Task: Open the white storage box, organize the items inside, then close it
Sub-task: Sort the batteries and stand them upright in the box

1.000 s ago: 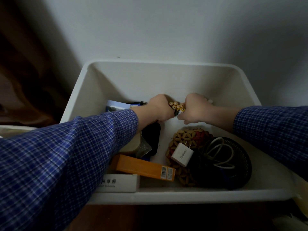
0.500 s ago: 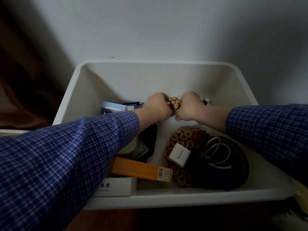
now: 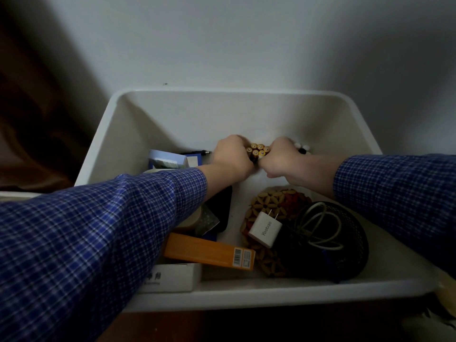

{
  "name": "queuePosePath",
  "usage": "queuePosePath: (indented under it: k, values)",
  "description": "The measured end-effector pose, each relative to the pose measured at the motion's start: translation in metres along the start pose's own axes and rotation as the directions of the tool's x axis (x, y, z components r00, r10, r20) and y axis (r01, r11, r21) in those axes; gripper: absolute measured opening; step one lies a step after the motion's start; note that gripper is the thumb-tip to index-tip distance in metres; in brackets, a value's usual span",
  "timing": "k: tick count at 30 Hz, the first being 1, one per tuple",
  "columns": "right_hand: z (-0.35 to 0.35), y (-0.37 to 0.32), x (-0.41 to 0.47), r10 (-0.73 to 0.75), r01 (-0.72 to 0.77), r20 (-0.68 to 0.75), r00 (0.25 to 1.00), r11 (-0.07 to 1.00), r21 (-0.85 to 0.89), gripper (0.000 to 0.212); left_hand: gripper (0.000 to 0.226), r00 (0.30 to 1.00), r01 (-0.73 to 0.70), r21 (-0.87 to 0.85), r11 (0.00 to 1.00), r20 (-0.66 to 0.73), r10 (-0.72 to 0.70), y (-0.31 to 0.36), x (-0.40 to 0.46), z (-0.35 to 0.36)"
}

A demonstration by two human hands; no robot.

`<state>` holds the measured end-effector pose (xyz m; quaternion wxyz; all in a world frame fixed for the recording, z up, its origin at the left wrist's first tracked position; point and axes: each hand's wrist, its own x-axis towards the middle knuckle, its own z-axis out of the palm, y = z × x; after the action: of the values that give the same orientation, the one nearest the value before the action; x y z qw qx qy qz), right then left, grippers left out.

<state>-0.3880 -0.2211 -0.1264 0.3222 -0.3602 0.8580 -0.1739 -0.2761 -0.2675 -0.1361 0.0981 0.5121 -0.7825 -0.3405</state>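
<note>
The white storage box (image 3: 232,93) stands open with no lid on it, against a wall. At its far side, a bundle of gold-tipped batteries (image 3: 258,150) stands upright between my two hands. My left hand (image 3: 232,157) curls round the bundle from the left and my right hand (image 3: 280,157) from the right, knuckles facing me. Small white and black pieces (image 3: 302,148) lie just behind my right hand. Inside the box are also an orange carton (image 3: 209,251), a white charger plug (image 3: 265,229), a woven beaded mat (image 3: 269,203) and a black mesh holder (image 3: 345,253) with a white cable.
A white labelled box (image 3: 172,278) lies at the near left corner, a light blue box (image 3: 167,160) and a black flat item (image 3: 220,206) sit under my left arm. Dark brown fabric (image 3: 32,119) hangs left of the box. The wall rises right behind.
Both hands have stayed pressed round the batteries at the box's far side; they shifted slightly and the bundle looks more tightly gathered. The view moved a little.
</note>
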Motion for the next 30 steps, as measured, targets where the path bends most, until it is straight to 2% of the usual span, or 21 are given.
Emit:
queuePosePath:
  k: [2, 6, 11, 14, 17, 21, 25, 30]
  values:
    - [0.0002, -0.0008, -0.0002, 0.014, -0.016, 0.034, 0.999, 0.997, 0.073, 0.036, 0.029, 1.000, -0.006, 0.004, 1.000, 0.016, 0.006, -0.0006, 0.0005, 0.0006]
    - [0.0049, -0.0031, -0.0015, 0.103, -0.107, 0.048, 0.993, 0.990, 0.087, 0.033, 0.027, 0.999, -0.005, 0.006, 1.000, 0.046, 0.005, -0.0011, -0.0010, 0.0029]
    - [0.0073, 0.0004, -0.0002, 0.085, -0.091, 0.062, 0.994, 0.989, 0.117, 0.032, 0.036, 0.998, -0.050, 0.092, 0.994, 0.054, 0.045, 0.0008, -0.0013, 0.0021]
    - [0.0058, 0.0034, 0.0029, 0.014, -0.023, 0.079, 0.997, 0.994, 0.105, 0.032, 0.041, 0.996, -0.073, 0.118, 0.990, 0.056, 0.066, 0.0008, 0.0004, 0.0007]
    - [0.0059, 0.0025, 0.0024, 0.005, -0.015, 0.075, 0.997, 0.992, 0.125, 0.034, 0.035, 0.994, -0.096, 0.156, 0.983, 0.064, 0.087, 0.0002, 0.0007, -0.0012]
    - [0.0042, 0.0003, 0.0022, -0.006, -0.001, 0.063, 0.998, 0.993, 0.116, 0.036, 0.013, 0.994, -0.108, 0.189, 0.976, 0.044, 0.102, -0.0012, 0.0013, -0.0013]
    - [0.0051, 0.0010, 0.0066, 0.015, -0.021, 0.053, 0.998, 0.992, 0.124, 0.033, 0.028, 0.992, -0.121, 0.169, 0.978, 0.064, 0.112, -0.0017, 0.0027, -0.0004]
    - [0.0071, -0.0009, 0.0040, 0.082, -0.090, 0.059, 0.995, 0.985, 0.147, 0.035, 0.032, 0.991, -0.115, 0.137, 0.984, 0.077, 0.105, -0.0021, 0.0033, -0.0015]
